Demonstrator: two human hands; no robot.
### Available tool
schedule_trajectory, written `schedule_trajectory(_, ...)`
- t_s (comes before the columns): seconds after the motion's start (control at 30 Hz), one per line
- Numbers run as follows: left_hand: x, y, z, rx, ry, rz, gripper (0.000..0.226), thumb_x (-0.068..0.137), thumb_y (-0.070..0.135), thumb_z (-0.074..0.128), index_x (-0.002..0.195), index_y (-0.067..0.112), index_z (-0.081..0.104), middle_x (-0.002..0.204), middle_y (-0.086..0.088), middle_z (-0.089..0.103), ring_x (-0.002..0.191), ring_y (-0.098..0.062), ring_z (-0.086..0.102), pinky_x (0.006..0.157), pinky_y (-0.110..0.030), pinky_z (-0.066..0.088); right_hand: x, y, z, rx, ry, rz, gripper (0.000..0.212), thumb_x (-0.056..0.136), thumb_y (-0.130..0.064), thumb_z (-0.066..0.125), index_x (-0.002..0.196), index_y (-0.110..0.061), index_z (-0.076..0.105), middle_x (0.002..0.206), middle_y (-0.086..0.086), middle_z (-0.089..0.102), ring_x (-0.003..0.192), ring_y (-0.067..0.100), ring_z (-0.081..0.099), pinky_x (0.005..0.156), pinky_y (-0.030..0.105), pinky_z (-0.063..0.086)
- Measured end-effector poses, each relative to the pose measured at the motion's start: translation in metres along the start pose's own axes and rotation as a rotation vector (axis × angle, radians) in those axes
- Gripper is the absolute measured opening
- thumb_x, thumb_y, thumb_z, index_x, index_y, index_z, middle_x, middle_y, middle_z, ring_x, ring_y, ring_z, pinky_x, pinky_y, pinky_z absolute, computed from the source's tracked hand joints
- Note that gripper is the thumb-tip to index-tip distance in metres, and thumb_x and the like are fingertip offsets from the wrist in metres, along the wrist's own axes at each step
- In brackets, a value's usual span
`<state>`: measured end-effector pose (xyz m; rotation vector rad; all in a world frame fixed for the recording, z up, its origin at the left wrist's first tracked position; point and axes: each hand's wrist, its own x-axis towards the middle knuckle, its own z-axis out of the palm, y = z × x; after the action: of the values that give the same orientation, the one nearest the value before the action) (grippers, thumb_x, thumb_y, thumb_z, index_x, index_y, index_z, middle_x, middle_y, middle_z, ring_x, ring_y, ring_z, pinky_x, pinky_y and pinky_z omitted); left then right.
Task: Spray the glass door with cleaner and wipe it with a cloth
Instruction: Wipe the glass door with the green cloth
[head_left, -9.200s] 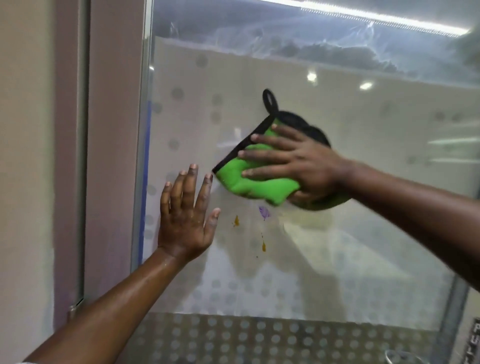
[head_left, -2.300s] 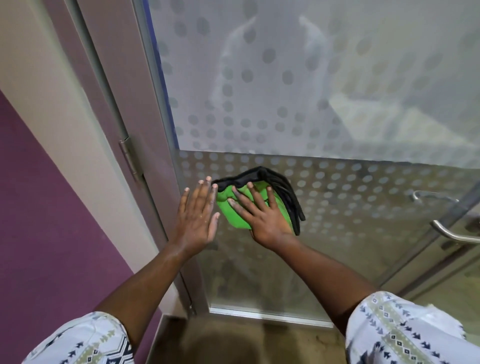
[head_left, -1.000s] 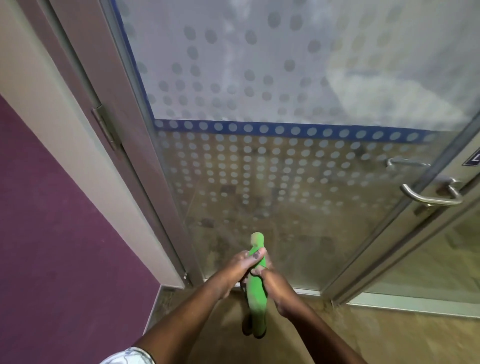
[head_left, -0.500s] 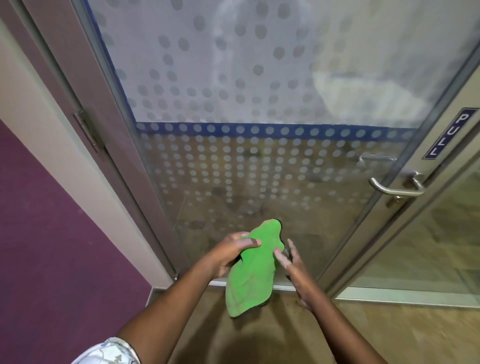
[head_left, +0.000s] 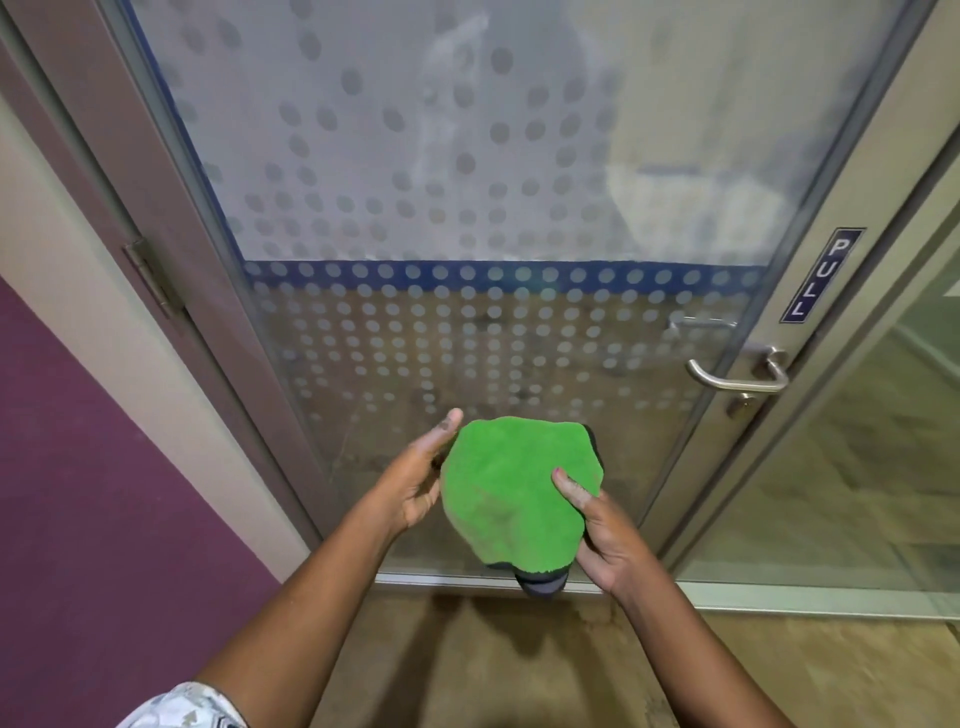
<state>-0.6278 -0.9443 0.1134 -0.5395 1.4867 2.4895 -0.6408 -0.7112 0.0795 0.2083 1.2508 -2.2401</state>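
A green cloth (head_left: 511, 493) with a black edge is spread between both hands, low in front of the glass door (head_left: 467, 182). My left hand (head_left: 418, 475) holds its left side, thumb up and fingers behind the fabric. My right hand (head_left: 597, 535) grips its right side, thumb on the green face. The door has frosted glass with a dot pattern and a blue band across the middle. The cloth is off the glass. No spray bottle is in view.
A metal lever handle (head_left: 737, 376) and a PULL sign (head_left: 821, 275) are on the door's right stile. A hinge (head_left: 150, 280) sits on the left frame beside a purple wall (head_left: 78, 493). A second glass panel (head_left: 857, 457) stands at the right above a brown floor (head_left: 493, 665).
The cloth left the glass, came down bunched between both hands, and is now opened out flat between them. The view tilted from the upper glass down to the door's lower half.
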Motion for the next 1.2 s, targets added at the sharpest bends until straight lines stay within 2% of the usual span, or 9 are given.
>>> schedule_trajectory(0.13,-0.006,-0.038,0.002,-0.014,0.047,-0.081,0.059,0.089,0.062,0.06,0.113,0.008,0.067,0.107,-0.017,0.069,0.088,-0.03,0.067,0.097,-0.051,0.055,-0.01,-0.011,-0.002,0.13,-0.001,-0.008,0.049,0.085,-0.02,0.072,0.131,-0.007,0.068,0.129,0.017,0.072,0.122,0.034,0.068,0.106,0.056,0.052)
schedule_trajectory(0.23,-0.012,-0.062,0.011,-0.137,-0.016,-0.085,0.043,0.088,0.042,0.067,0.115,0.01,0.076,0.114,-0.014,0.076,0.096,-0.025,0.075,0.091,-0.042,0.061,-0.015,-0.015,-0.008,0.156,0.008,0.008,0.047,0.085,-0.02,0.071,0.13,-0.006,0.069,0.128,0.018,0.072,0.121,0.033,0.069,0.107,0.056,0.052)
schedule_trajectory(0.33,-0.009,-0.067,0.022,-0.075,0.084,-0.009,0.049,0.091,0.015,0.069,0.138,0.011,0.056,0.119,-0.009,0.073,0.096,-0.018,0.071,0.078,-0.031,0.06,-0.022,-0.021,-0.016,0.124,0.048,-0.001,0.049,0.084,-0.017,0.071,0.131,-0.002,0.067,0.129,0.021,0.071,0.115,0.03,0.071,0.107,0.054,0.052)
schedule_trajectory(0.43,-0.011,-0.065,0.025,0.134,0.208,0.055,0.068,0.093,0.007,0.068,0.153,0.026,0.041,0.15,-0.011,0.051,0.119,-0.028,0.064,0.099,-0.045,0.055,-0.029,-0.025,-0.026,0.004,0.138,-0.015,0.039,0.092,-0.009,0.068,0.128,0.005,0.066,0.121,0.024,0.073,0.094,0.027,0.078,0.088,0.043,0.063)
schedule_trajectory(0.53,-0.026,-0.058,0.031,0.211,0.141,0.099,0.061,0.096,0.006,0.064,0.146,0.039,0.052,0.148,-0.002,0.048,0.122,-0.021,0.063,0.106,-0.043,0.052,-0.039,-0.024,-0.032,-0.12,0.247,-0.036,0.034,0.098,-0.007,0.064,0.13,0.005,0.064,0.12,0.023,0.074,0.094,0.028,0.078,0.088,0.04,0.064)
schedule_trajectory(0.73,-0.06,-0.054,0.043,0.408,0.036,0.077,0.046,0.093,-0.003,0.064,0.136,0.012,0.063,0.112,-0.005,0.073,0.087,-0.013,0.068,0.069,-0.015,0.056,-0.08,-0.024,-0.029,-0.551,0.355,-0.195,0.109,0.087,-0.026,0.082,0.164,-0.039,0.007,0.171,0.006,0.02,0.155,0.028,0.029,0.125,0.043,0.028)
schedule_trajectory(0.9,-0.092,-0.05,0.04,0.832,-0.039,0.093,0.072,0.086,0.005,0.077,0.15,0.018,0.046,0.122,-0.002,0.064,0.103,-0.016,0.064,0.093,-0.031,0.057,-0.113,-0.008,-0.019,-1.28,0.23,-0.216,0.103,0.071,-0.039,0.093,0.157,-0.029,0.038,0.152,0.0,0.052,0.137,0.021,0.051,0.106,0.027,0.043)
schedule_trajectory(1.03,-0.11,-0.047,0.034,1.434,-0.044,0.277,0.076,0.081,0.031,0.083,0.147,0.019,0.048,0.147,-0.007,0.05,0.138,-0.025,0.044,0.118,-0.035,0.036,-0.129,-0.003,-0.012,-1.655,0.327,-0.33,0.058,0.074,-0.037,0.089,0.124,-0.022,0.066,0.11,0.004,0.065,0.109,0.026,0.064,0.073,0.028,0.036)
schedule_trajectory(1.2,-0.125,-0.047,0.034,1.538,0.01,0.425,0.038,0.076,0.045,0.083,0.105,0.025,0.069,0.111,-0.005,0.049,0.114,-0.023,0.047,0.098,-0.029,0.042,-0.143,-0.008,-0.02,-1.613,0.395,-0.392,0.047,0.064,-0.044,0.094,0.102,-0.024,0.075,0.125,0.009,0.049,0.127,0.027,0.05,0.103,0.031,0.047)
